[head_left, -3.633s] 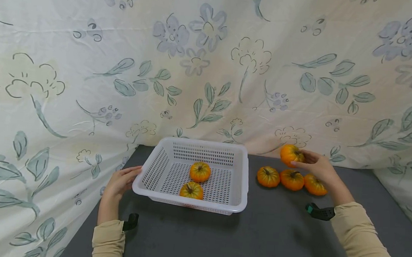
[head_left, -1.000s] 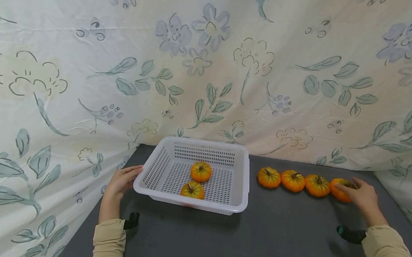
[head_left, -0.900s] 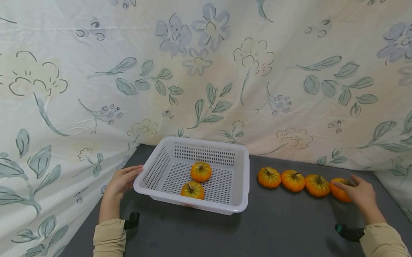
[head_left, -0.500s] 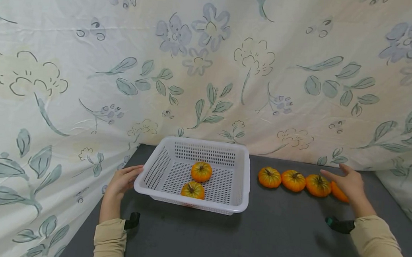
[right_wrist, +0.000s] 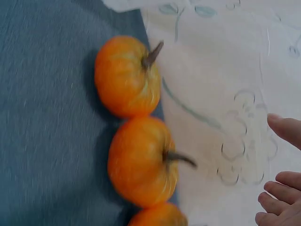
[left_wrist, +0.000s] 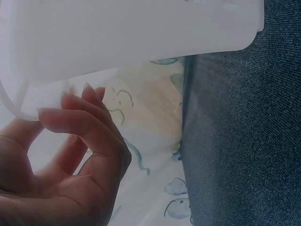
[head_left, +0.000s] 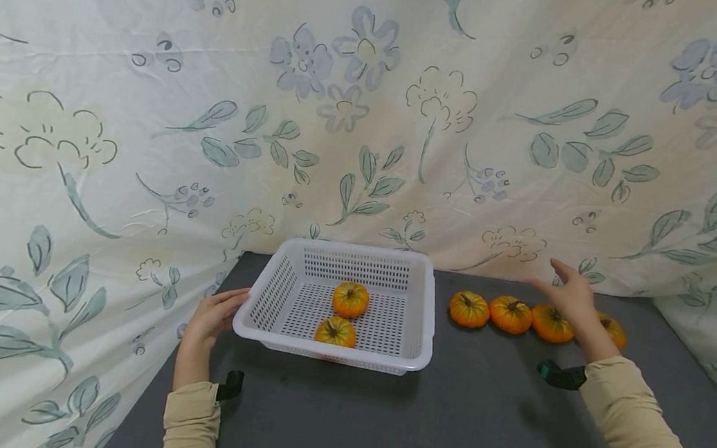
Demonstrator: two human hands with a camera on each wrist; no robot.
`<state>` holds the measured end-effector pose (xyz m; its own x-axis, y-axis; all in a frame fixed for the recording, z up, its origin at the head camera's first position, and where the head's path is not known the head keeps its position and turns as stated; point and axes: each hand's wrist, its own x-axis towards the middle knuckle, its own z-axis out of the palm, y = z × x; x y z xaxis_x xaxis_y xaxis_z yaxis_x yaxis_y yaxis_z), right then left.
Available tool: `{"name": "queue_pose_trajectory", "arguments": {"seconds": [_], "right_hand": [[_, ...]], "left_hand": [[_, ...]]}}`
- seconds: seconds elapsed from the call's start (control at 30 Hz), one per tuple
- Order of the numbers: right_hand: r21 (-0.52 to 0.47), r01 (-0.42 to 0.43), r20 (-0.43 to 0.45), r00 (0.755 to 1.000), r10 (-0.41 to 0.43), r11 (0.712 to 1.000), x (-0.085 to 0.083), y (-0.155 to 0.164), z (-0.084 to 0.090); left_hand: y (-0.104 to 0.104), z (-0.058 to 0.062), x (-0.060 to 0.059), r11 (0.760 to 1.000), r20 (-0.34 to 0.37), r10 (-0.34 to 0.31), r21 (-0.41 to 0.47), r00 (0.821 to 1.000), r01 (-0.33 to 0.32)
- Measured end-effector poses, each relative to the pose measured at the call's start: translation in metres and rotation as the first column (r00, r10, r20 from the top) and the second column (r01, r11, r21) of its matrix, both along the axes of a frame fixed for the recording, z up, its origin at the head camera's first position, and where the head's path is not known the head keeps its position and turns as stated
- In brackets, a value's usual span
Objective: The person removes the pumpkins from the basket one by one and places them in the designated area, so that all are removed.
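A white plastic basket (head_left: 380, 359) with slotted sides stands on the dark table, with two small orange pumpkins inside, a rear pumpkin (head_left: 349, 302) and a front pumpkin (head_left: 334, 333). My left hand (head_left: 206, 319) grips the basket's left rim; in the left wrist view its curled fingers (left_wrist: 80, 121) meet the rim. To the right, several pumpkins form a row, from the leftmost pumpkin (head_left: 468, 310) to the rightmost pumpkin (head_left: 616, 332), partly hidden by my right wrist. My right hand (head_left: 572, 296) hovers above the row, holding nothing, thumb and fingers apart.
A flower-printed cloth (head_left: 365, 127) hangs behind the table and along its left side. The dark tabletop (head_left: 444, 424) stretches in front of the basket and the row. Black straps with small devices sit at both wrists.
My right hand set a pumpkin down at the row's right end, let go, and moved left and up over the row. My left hand has stayed at the basket's rim.
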<state>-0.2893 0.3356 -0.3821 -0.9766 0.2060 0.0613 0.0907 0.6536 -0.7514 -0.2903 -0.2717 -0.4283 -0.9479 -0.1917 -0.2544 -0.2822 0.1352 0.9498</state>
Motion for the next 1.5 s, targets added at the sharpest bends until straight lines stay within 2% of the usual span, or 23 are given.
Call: {"name": "queue_pose_trajectory", "arguments": {"seconds": [0.23, 0.47, 0.6, 1.1, 1.5], "right_hand": [[-0.077, -0.091, -0.014, 0.996, 0.091, 0.993, -0.003, -0.024, 0.009], [-0.026, -0.131, -0.026, 0.991, 0.131, 0.991, -0.010, -0.044, 0.016], [-0.052, -0.165, -0.019, 0.986, 0.164, 0.985, -0.013, -0.059, 0.018], [-0.054, -0.185, -0.026, 0.983, 0.184, 0.981, -0.029, -0.113, 0.023], [-0.117, -0.240, -0.060, 0.970, 0.234, 0.964, -0.037, -0.151, 0.022]], "left_hand": [[0.002, 0.001, -0.001, 1.000, 0.005, -0.008, 0.002, 1.000, 0.008], [0.002, 0.002, -0.001, 1.000, -0.006, -0.013, -0.005, 1.000, 0.013], [0.001, 0.002, -0.001, 1.000, -0.010, -0.017, -0.001, 1.000, 0.017], [0.000, 0.001, -0.001, 1.000, -0.003, -0.023, 0.014, 1.000, 0.023], [-0.001, 0.001, 0.001, 1.000, -0.009, -0.014, -0.006, 1.000, 0.014]]}}
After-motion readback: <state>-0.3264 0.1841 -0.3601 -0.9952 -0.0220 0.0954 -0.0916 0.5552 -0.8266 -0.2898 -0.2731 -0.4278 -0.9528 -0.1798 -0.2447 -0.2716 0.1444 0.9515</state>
